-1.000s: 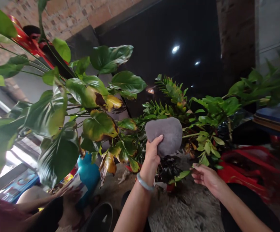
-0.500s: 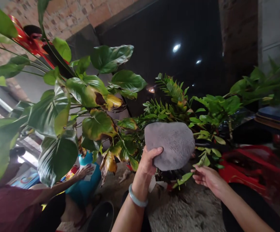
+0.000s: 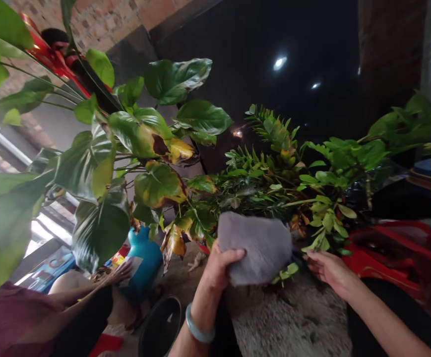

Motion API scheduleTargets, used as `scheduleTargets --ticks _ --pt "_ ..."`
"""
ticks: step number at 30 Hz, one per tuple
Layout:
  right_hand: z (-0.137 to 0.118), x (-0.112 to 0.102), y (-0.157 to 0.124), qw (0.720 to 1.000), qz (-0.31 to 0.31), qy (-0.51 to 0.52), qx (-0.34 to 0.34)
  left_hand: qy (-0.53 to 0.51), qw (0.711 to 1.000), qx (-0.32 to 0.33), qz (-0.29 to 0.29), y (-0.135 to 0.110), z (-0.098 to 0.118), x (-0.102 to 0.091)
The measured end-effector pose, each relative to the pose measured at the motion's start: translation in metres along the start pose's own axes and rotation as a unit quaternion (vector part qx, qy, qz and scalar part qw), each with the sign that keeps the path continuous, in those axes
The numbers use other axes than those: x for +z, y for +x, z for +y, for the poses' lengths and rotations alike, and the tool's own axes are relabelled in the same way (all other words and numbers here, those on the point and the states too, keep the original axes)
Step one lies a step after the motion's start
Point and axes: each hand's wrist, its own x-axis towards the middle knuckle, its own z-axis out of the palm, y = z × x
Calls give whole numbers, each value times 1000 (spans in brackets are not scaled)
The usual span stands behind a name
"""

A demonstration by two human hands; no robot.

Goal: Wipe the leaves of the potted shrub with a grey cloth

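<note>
My left hand (image 3: 218, 263), with a pale bangle on its wrist, grips a folded grey plush cloth (image 3: 256, 248), thumb on top and the other fingers hidden beneath. Pinched between the fingertips of my right hand (image 3: 325, 270) is the tip of a green leaf (image 3: 317, 243) on a drooping, leafy stem. Small green leaves (image 3: 287, 271) show just past the cloth's lower right edge. Behind both hands stand low bushy plants (image 3: 260, 171), some of their foliage yellow or brown.
A big-leaved plant (image 3: 159, 183) with browned edges fills the left. Another person's hand (image 3: 120, 272) holds something white against a turquoise vase (image 3: 146, 253). A black bucket (image 3: 159, 327) is on the floor, a red plastic item (image 3: 397, 258) at right, a dark glossy panel (image 3: 297, 39) behind.
My left hand has lowered the cloth slightly, uncovering foliage behind it. My right hand still pinches the leaf. The view has shifted a little, and the other person's hand has moved at the vase.
</note>
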Motion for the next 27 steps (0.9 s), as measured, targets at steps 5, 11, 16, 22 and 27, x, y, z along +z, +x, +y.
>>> scheduleTargets --ticks 5,11,16,22,27 --pt "-3 10 -5 1000 7 9 6 -38 991 30 124 25 -7 4" --pt "-5 6 -8 1000 17 7 11 13 991 -114 67 -12 -50 -19" --pt "-6 3 -9 1000 14 -6 17 -68 992 -19 107 -21 -10 -46" --pt "-2 8 -6 1000 20 -11 3 -91 969 53 222 8 0 -42" --pt "1 4 -2 1000 12 -23 15 41 992 -69 101 -16 -48 -50"
